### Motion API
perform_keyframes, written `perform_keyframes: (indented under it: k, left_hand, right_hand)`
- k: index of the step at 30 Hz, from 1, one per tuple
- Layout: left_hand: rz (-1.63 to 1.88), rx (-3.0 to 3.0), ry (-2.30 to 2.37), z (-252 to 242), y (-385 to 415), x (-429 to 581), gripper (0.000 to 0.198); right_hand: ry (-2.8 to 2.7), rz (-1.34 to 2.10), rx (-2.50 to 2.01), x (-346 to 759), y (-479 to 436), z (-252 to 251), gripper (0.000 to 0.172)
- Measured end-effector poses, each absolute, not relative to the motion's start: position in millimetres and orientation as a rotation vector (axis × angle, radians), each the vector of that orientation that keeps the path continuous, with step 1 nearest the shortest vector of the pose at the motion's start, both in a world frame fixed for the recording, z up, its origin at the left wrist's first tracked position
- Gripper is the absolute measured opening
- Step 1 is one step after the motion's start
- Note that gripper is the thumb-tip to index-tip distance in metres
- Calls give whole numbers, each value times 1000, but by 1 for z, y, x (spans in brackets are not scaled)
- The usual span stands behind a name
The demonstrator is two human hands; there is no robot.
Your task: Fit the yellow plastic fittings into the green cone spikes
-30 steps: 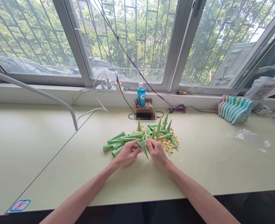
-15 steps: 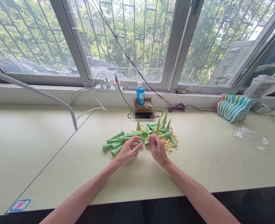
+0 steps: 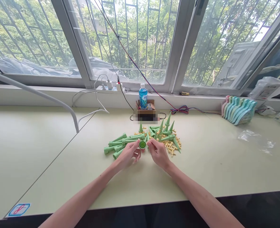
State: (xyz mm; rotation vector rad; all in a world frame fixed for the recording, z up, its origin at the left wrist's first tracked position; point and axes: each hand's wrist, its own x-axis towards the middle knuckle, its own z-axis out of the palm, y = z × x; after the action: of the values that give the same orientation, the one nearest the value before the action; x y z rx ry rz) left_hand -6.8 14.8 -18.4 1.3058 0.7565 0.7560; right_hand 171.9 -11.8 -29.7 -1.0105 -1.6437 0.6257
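Between thumb and fingers, my left hand holds a green plastic watering spike by its round end, whose open rim faces me. Close to its right side is my right hand, fingers pinched together; what they hold, if anything, is too small or hidden to name. Left of the hands lie several green tubular spikes with ribbed collars. Pointed green cones stand and lie behind the right hand, among a heap of small yellow T-shaped fittings.
Behind the pile, a blue bottle stands by a small cardboard box. A white cable arches over the table's left. To the right are pastel plastic pieces in a row, clear plastic wrap and a bundled cable.
My left hand has closed on the green spike, which has come nearer to me and turned its round end towards me. My right hand has shifted slightly left, still pinched.
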Motion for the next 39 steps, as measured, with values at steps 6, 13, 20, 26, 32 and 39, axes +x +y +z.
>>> perform_keyframes:
  k: [6,13,20,26,32,39]
  left_hand:
    - [708,1360,710,-17,13,-10,51]
    - [710,1448,792,-18,15,-12,53]
    - [789,1628,791,-23,14,-11,49]
    - [952,1836,872,-25,10,-6,36]
    - [1067,1981,890,-30,10,-4,23]
    - [1136,1999,980,-27,8,0,25]
  right_hand:
    - [-1627,628,-1046,174,-11,-32,37]
    - [-1648,599,-1112,176,-11,-29,41]
    - [-1658,636,-1149,177,-10,-28,46]
    - [-1666,639,-1169,178,-8,-29,49]
    - [-1663,673,-1173,177,-7,-29,50]
    - [-1587,718,-1135,172,-6,-31,49]
